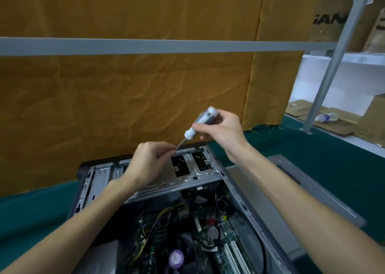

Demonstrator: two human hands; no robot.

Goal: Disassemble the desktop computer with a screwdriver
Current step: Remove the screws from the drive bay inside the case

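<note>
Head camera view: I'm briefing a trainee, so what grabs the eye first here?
The right hand grips a white-and-grey screwdriver at centre, tip angled down to where the left hand pinches by the open computer case. Behind hangs a broad mustard cloth.

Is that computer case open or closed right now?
Open. The computer case lies on its side with no side panel over it, so the circuit board, cables and metal drive cage show.

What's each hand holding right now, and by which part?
Right hand grips the screwdriver by its grey-and-white handle. Left hand pinches at the shaft's tip; whether it holds a screw cannot be told.
</note>
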